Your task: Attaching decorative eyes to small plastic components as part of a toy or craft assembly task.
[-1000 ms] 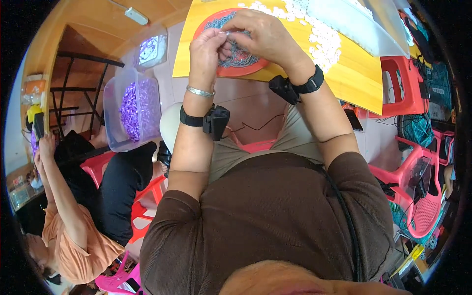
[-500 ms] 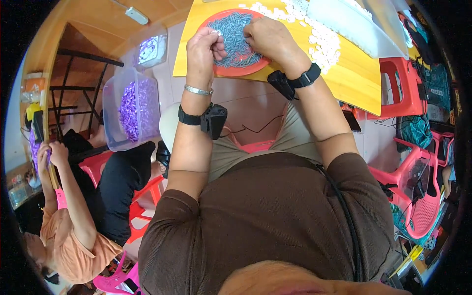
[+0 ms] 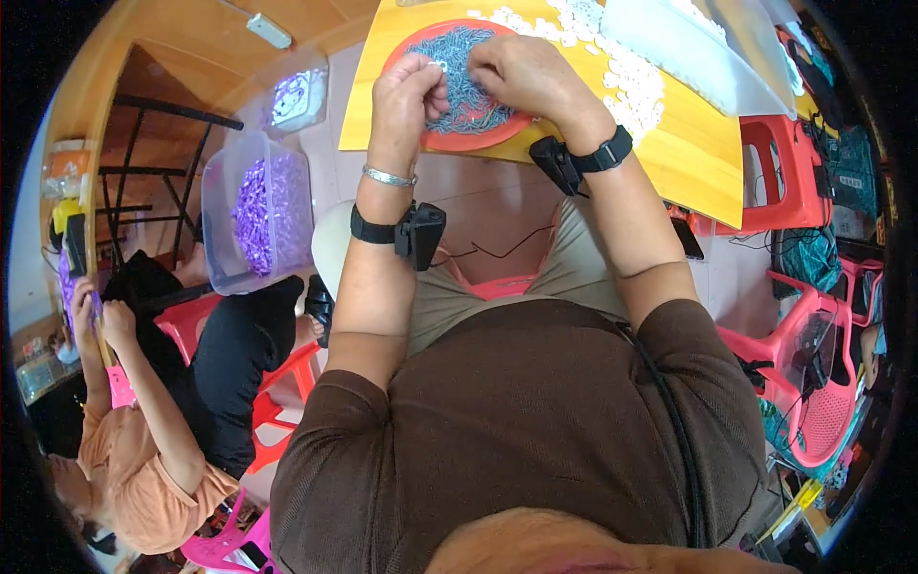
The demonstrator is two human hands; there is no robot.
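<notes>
A round red tray full of small grey metal screws sits at the near left part of the yellow table. Over its left side, my left hand is closed, pinching a small white plastic piece between thumb and forefinger. My right hand reaches over the tray's right side, its fingers bent together down at the screws. What those fingertips hold, if anything, is hidden. Each wrist wears a black strap with a small black device.
Many small white pieces lie on the yellow table, beside a translucent bin. At left stands a clear tub of purple parts. A person in an orange shirt sits nearby. Red stools are at right.
My left hand has shifted slightly right, with the white piece showing more at its fingertips. My right hand has moved slightly left over the screws.
</notes>
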